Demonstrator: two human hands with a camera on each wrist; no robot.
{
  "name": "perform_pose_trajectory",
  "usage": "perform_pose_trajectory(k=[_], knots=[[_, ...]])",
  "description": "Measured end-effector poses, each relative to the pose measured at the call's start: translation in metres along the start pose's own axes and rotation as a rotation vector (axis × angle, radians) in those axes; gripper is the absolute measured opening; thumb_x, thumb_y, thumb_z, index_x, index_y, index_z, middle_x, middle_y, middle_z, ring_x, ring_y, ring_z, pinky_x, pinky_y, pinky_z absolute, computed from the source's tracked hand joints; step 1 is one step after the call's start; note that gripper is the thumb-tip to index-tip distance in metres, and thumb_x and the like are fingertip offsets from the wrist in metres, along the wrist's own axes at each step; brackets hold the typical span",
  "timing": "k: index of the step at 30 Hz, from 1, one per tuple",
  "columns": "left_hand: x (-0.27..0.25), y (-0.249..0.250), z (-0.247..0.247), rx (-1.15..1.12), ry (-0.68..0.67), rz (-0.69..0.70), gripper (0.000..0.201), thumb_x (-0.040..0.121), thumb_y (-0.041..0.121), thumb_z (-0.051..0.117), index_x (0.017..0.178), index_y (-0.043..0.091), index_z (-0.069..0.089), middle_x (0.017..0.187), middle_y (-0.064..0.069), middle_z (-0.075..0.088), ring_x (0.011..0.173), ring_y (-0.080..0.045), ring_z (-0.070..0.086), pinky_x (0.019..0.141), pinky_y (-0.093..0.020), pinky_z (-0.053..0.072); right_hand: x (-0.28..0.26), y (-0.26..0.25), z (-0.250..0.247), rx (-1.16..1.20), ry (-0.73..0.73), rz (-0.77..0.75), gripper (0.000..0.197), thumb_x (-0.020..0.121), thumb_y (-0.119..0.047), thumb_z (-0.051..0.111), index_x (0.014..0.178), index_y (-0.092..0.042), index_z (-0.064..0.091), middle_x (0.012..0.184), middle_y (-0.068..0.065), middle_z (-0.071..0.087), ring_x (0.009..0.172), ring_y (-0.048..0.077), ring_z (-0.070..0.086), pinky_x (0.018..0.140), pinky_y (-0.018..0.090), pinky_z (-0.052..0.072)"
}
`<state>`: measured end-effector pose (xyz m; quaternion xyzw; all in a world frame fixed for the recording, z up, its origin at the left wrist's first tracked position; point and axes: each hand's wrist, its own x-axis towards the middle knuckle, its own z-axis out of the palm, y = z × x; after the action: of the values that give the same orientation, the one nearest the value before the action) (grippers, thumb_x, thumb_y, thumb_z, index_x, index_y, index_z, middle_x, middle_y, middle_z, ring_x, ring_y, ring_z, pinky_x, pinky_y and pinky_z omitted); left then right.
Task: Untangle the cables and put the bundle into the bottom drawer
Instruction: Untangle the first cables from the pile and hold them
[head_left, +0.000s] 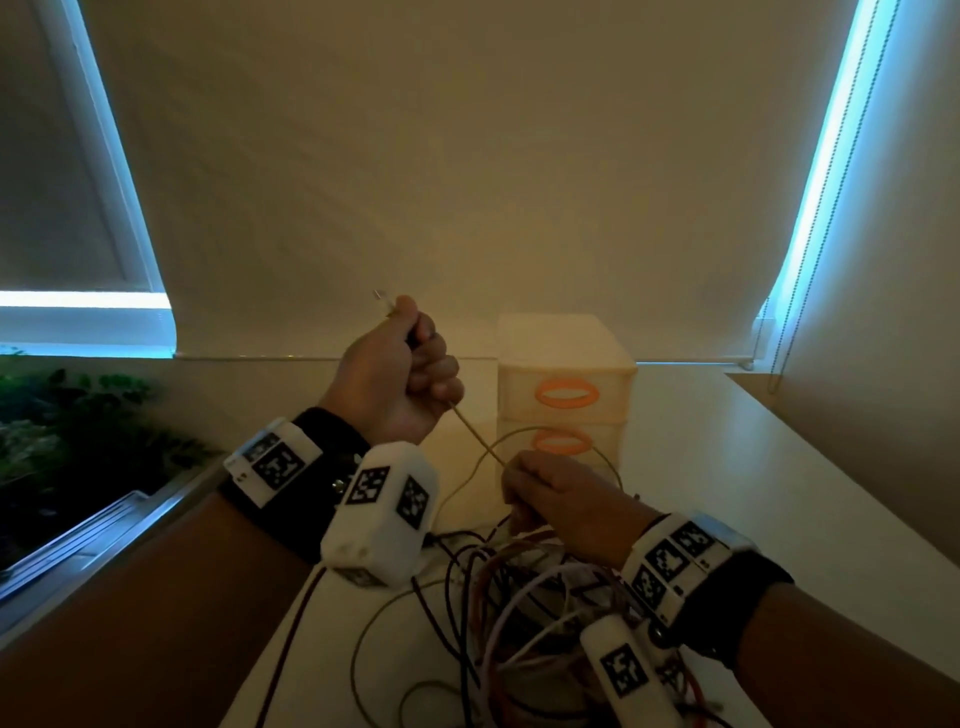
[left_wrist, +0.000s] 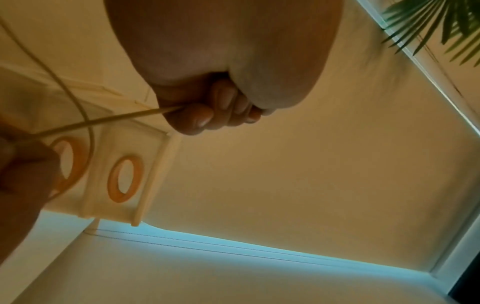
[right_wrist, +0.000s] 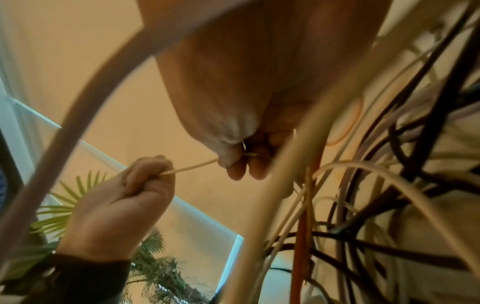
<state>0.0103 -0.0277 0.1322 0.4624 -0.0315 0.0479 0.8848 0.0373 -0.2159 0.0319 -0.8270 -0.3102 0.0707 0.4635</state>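
Note:
My left hand is raised above the table in a fist round a thin white cable, whose plug sticks out past the thumb. That cable runs taut down to my right hand, which pinches it just above the tangled heap of cables. The heap holds black, white and reddish strands on the white table. In the left wrist view the curled fingers grip the cable. In the right wrist view the cable spans both hands. The white drawer unit stands behind.
The drawer unit's orange oval handles face me, and the visible drawers are closed. A roller blind hangs behind, with a bead chain at right. Green plants sit low at left beyond the table edge.

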Motion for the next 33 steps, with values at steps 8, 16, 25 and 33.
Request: perform_pose_trajectory(k=[8, 16, 25, 33], knots=[[-0.014, 0.002, -0.01, 0.055, -0.213, -0.088, 0.05, 0.105, 0.049, 0.039, 0.066, 0.019, 0.036, 0.051, 0.005, 0.018, 0.044, -0.011, 0.008, 0.044, -0.025, 0.007, 0.0, -0.013, -0.022, 0.049, 0.162, -0.024, 0.027, 0.102, -0.024, 0.047, 0.08, -0.019, 0.062, 0.059, 0.003, 0.054, 0.059, 0.019, 0.057, 0.074, 0.047, 0.055], [-0.031, 0.004, -0.015, 0.112, -0.469, -0.227, 0.046, 0.106, 0.043, 0.039, 0.07, 0.015, 0.042, 0.049, 0.004, 0.03, 0.039, -0.01, 0.017, 0.038, -0.022, 0.012, 0.003, -0.021, -0.036, -0.095, 0.123, 0.008, 0.025, 0.094, -0.042, 0.06, 0.073, -0.028, 0.064, 0.061, 0.001, 0.052, 0.053, 0.016, 0.049, 0.055, 0.034, 0.046], [-0.045, -0.01, -0.005, 0.444, -0.348, -0.404, 0.056, 0.105, 0.041, 0.037, 0.117, -0.004, 0.068, 0.112, -0.026, 0.071, 0.096, -0.04, 0.073, 0.058, -0.028, 0.056, 0.018, -0.083, -0.046, -0.314, 0.201, -0.167, 0.019, 0.094, -0.029, 0.061, 0.081, -0.017, 0.064, 0.066, -0.01, 0.055, 0.061, 0.004, 0.049, 0.06, 0.024, 0.041], [-0.035, -0.019, 0.002, 0.175, 0.017, -0.128, 0.051, 0.109, 0.036, 0.036, 0.136, -0.003, 0.055, 0.113, -0.023, 0.071, 0.1, -0.03, 0.065, 0.093, -0.044, 0.05, 0.004, -0.101, -0.023, -0.112, 0.183, -0.155, 0.031, 0.101, -0.031, 0.048, 0.082, -0.011, 0.062, 0.056, -0.011, 0.052, 0.047, 0.003, 0.046, 0.051, 0.024, 0.041]])
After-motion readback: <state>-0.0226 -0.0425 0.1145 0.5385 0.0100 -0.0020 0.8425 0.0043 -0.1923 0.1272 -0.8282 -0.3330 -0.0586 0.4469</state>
